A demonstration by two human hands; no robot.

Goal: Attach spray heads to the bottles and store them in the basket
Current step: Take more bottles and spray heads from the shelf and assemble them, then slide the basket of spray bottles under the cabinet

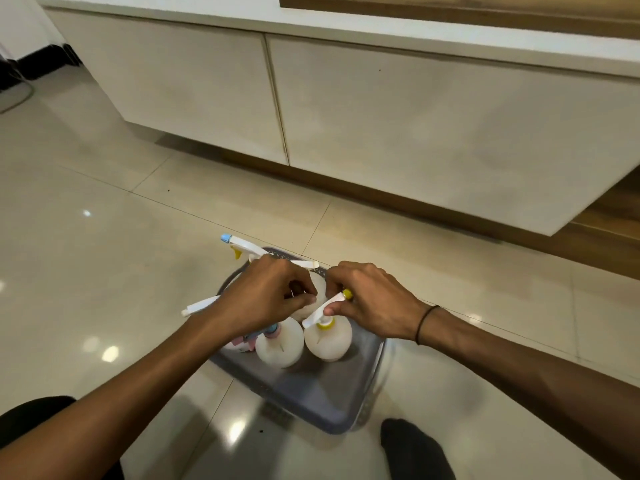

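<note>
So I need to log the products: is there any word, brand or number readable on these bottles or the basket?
None can be read.
Pink-and-white bottle: coloured print, mostly hidden by the left arm and too blurred to read.
The two white bottles and the basket: no text visible.

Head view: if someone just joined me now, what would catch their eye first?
Both hands meeting over the grey basket on the glossy tiled floor: the left hand curled over a bottle at the far end, the right hand pinching the spray head of the yellow-collared white bottle. Next, a blue-tipped sprayer juts past the far-left rim.
</note>
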